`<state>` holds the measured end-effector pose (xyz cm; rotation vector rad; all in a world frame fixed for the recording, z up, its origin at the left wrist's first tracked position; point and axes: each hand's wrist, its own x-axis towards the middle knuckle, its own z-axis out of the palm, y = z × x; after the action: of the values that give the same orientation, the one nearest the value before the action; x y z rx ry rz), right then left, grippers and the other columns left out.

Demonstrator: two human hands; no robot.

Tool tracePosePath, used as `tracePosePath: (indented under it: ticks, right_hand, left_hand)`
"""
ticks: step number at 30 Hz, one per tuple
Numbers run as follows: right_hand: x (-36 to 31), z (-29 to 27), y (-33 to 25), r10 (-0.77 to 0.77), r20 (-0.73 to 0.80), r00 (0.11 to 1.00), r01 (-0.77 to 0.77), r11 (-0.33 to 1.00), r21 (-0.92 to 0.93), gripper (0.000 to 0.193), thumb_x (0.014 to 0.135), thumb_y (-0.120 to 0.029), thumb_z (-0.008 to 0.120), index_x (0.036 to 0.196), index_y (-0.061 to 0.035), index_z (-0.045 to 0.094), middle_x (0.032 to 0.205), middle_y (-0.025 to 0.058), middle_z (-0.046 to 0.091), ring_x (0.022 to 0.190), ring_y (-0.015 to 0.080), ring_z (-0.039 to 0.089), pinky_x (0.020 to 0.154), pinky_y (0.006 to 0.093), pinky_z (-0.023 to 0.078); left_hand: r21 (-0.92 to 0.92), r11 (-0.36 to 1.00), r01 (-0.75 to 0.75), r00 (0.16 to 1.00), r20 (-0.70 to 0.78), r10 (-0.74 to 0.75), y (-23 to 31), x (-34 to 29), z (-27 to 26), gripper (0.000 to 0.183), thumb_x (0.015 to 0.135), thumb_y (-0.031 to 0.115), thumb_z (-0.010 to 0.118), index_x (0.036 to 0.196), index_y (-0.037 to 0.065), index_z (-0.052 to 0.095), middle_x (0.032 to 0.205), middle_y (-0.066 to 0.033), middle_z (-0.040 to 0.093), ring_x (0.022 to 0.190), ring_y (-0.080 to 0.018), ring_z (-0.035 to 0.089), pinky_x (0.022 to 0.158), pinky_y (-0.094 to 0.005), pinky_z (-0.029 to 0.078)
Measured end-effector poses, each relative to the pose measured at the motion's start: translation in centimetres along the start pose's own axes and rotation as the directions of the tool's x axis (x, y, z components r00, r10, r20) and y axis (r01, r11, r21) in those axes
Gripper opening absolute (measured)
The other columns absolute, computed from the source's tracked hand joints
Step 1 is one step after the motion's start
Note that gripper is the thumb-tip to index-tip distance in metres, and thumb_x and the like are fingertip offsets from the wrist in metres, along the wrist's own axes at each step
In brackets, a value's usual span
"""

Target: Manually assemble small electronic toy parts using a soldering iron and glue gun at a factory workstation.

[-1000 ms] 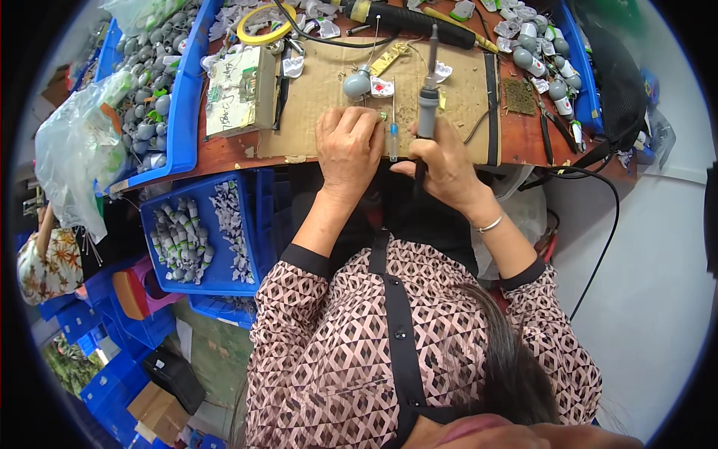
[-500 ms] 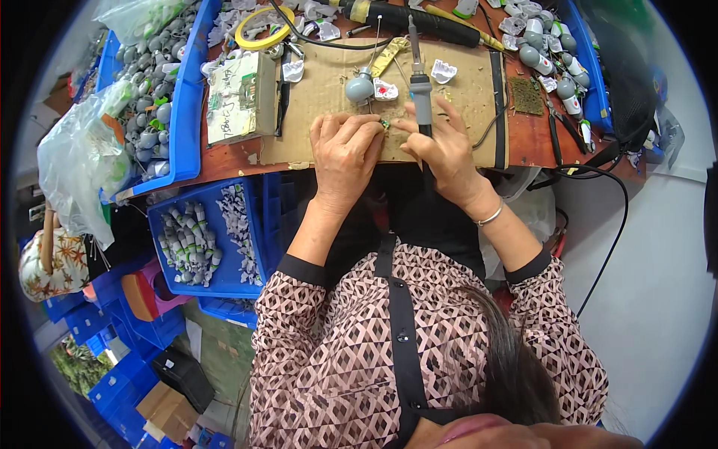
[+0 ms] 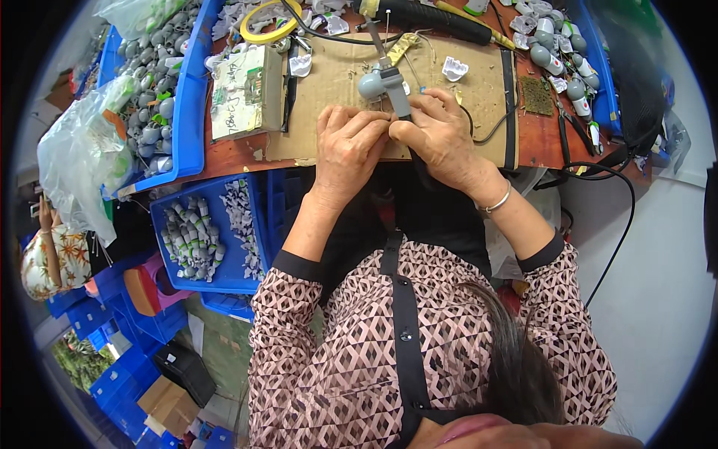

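Observation:
My left hand (image 3: 348, 150) is closed in a pinch over the near part of the cardboard mat (image 3: 329, 82). What its fingertips hold is hidden behind the fingers. Fingertip to fingertip with it, my right hand (image 3: 441, 142) is closed too, gripping a grey-handled soldering iron (image 3: 396, 91) whose metal shaft tilts away to the far left. Just beyond the hands lies a grey round-ended part (image 3: 369, 86), partly covered by the iron. White moulded shell pieces (image 3: 454, 69) rest on the mat on either side.
A white-topped box (image 3: 239, 93) stands left of the mat, below a yellow tape roll (image 3: 271, 21). Blue bins (image 3: 191, 112) of grey parts flank the table. A brown sponge (image 3: 537, 95) and pliers (image 3: 572, 131) lie right. Another person's arm (image 3: 51, 251) shows far left.
My right hand has closed in toward the left, meeting my left fingertips. The iron has tipped to the left. A small green piece seen at the left fingertips is now hidden.

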<state>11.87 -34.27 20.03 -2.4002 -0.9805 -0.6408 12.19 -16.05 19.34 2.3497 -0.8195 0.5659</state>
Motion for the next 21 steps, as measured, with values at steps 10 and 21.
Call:
tracePosePath:
  ticks: [10, 21]
  right_hand:
    - [-0.1, 0.3, -0.1, 0.04, 0.017, 0.999, -0.04, 0.999, 0.02, 0.02, 0.078, -0.004, 0.06, 0.094, -0.0101, 0.05, 0.086, 0.0084, 0.061, 0.098, 0.0279, 0.057, 0.093, 0.0436, 0.039]
    - [-3.1, -4.2, -1.3, 0.104, -0.071, 0.992, -0.091, 0.981, 0.17, 0.047, 0.073, -0.021, 0.076, 0.111, -0.008, 0.051, 0.086, 0.0135, 0.058, 0.081, 0.0331, 0.058, 0.066, 0.0399, 0.047]
  left_hand:
    - [-0.012, 0.997, 0.079, 0.995, -0.066, -0.079, 0.7, -0.4, 0.7, 0.012, 0.073, 0.008, 0.07, 0.083, 0.009, 0.063, 0.09, 0.0009, 0.064, 0.087, -0.021, 0.056, 0.084, -0.0354, 0.039]
    - [0.035, 0.992, 0.125, 0.988, -0.099, -0.121, 1.3, -0.8, 1.2, 0.01, 0.075, 0.008, 0.068, 0.083, 0.009, 0.061, 0.09, -0.0006, 0.064, 0.085, -0.0232, 0.055, 0.08, -0.0354, 0.041]
